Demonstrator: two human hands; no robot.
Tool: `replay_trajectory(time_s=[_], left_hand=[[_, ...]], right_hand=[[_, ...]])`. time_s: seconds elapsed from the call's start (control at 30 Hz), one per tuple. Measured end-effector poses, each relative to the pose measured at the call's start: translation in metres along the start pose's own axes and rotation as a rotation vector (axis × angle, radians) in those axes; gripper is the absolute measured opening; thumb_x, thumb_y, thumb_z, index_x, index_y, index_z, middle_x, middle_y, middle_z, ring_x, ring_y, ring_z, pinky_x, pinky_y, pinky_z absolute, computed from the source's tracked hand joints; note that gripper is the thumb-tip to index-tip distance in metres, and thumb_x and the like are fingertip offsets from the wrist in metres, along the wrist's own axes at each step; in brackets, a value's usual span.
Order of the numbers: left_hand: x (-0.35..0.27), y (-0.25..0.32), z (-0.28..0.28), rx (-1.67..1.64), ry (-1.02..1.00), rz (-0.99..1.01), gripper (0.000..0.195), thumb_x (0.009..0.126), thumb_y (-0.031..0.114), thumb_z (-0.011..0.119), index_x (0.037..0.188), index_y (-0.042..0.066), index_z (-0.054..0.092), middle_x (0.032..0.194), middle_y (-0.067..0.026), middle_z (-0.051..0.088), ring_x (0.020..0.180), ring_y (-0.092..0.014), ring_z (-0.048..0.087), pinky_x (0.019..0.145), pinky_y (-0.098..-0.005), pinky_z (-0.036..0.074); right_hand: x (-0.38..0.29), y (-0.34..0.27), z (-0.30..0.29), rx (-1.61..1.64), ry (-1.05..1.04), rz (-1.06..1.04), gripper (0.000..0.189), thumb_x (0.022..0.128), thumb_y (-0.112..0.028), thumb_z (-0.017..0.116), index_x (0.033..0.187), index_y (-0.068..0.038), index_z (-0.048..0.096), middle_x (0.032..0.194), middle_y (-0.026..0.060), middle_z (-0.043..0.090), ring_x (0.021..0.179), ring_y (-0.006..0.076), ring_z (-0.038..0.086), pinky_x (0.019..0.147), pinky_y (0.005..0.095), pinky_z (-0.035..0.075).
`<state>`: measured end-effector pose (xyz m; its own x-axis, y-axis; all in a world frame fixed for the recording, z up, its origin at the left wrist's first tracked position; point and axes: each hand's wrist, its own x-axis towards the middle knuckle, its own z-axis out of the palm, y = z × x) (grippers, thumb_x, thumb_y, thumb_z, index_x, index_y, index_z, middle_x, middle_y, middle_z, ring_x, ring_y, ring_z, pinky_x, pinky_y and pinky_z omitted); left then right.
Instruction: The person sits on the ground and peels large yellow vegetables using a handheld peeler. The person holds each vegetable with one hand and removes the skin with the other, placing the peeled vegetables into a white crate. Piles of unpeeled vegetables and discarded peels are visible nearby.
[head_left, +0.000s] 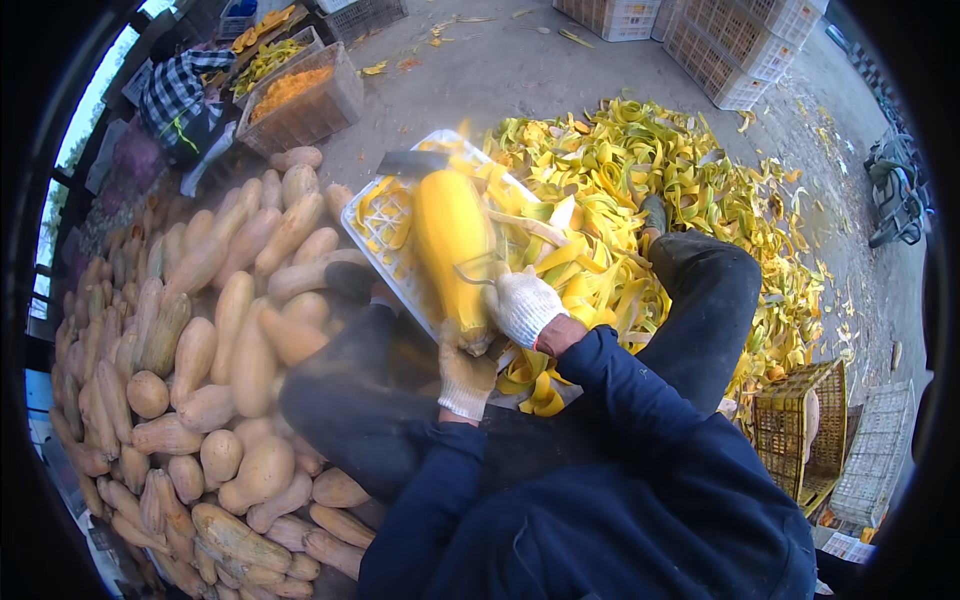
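Note:
A peeled yellow squash leans over a white plastic crate, its stem end towards me. My left hand, in a soiled knit glove, grips that stem end from below. In my gloved right hand is a peeler with a thin metal frame, held against the squash's right side near its lower end. The peeler's handle is hidden in my fist. Beyond the squash's far end, a dark flat piece lies across the crate. Strips of yellow peel lie on the crate.
Unpeeled tan squashes are heaped on my left. A large pile of peel strips spreads ahead and right. A yellow crate lies by my right side; stacked crates stand beyond. A person in a checked shirt sits near an orange-filled bin.

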<state>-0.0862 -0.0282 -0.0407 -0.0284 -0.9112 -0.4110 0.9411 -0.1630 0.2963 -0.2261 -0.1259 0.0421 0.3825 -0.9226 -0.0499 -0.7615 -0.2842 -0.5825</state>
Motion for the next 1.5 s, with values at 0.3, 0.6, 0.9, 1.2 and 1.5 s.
replay_trajectory(time_s=[0.3, 0.6, 0.9, 1.2, 1.5], left_hand=[[0.004, 0.009, -0.011, -0.127, -0.033, -0.004, 0.076, 0.098, 0.051, 0.069, 0.156, 0.006, 0.050, 0.152, -0.0176, 0.059, 0.135, -0.042, 0.064, 0.105, -0.0590, 0.062], [0.005, 0.009, -0.005, -0.170, -0.040, -0.025, 0.066, 0.098, 0.043, 0.069, 0.147, 0.002, 0.056, 0.140, -0.0162, 0.067, 0.128, -0.036, 0.069, 0.109, -0.0554, 0.060], [0.014, -0.001, -0.007, -0.131, -0.053, 0.016, 0.061, 0.099, 0.050, 0.066, 0.139, 0.005, 0.063, 0.129, -0.0163, 0.074, 0.119, -0.035, 0.073, 0.102, -0.0557, 0.062], [0.017, 0.004, -0.013, -0.090, -0.171, -0.033, 0.081, 0.094, 0.061, 0.069, 0.150, 0.004, 0.055, 0.145, -0.0224, 0.065, 0.127, -0.039, 0.069, 0.102, -0.0535, 0.061], [0.013, 0.005, -0.003, -0.039, -0.006, 0.006, 0.076, 0.097, 0.059, 0.068, 0.150, 0.006, 0.055, 0.142, -0.0190, 0.066, 0.125, -0.038, 0.070, 0.102, -0.0554, 0.062]], right_hand=[[0.147, 0.033, -0.014, 0.009, -0.051, -0.094, 0.044, 0.110, -0.033, 0.049, 0.122, 0.004, 0.068, 0.097, 0.0294, 0.076, 0.092, 0.0448, 0.075, 0.087, 0.0543, 0.058], [0.245, 0.028, -0.019, 0.013, 0.002, -0.260, 0.042, 0.107, -0.028, 0.053, 0.130, 0.000, 0.073, 0.128, 0.0266, 0.074, 0.118, 0.0383, 0.070, 0.105, 0.0443, 0.051], [0.057, 0.014, 0.003, 0.029, -0.047, -0.044, 0.039, 0.108, -0.026, 0.050, 0.108, 0.007, 0.070, 0.085, 0.0275, 0.075, 0.081, 0.0443, 0.076, 0.074, 0.0507, 0.061], [-0.102, -0.004, -0.005, -0.022, -0.451, -0.132, 0.047, 0.106, -0.033, 0.055, 0.137, 0.003, 0.062, 0.084, 0.0277, 0.073, 0.081, 0.0474, 0.074, 0.076, 0.0569, 0.059], [0.170, 0.027, -0.038, -0.157, -0.124, -0.155, 0.049, 0.108, -0.034, 0.049, 0.122, 0.004, 0.076, 0.111, 0.0300, 0.076, 0.104, 0.0447, 0.075, 0.092, 0.0520, 0.058]])
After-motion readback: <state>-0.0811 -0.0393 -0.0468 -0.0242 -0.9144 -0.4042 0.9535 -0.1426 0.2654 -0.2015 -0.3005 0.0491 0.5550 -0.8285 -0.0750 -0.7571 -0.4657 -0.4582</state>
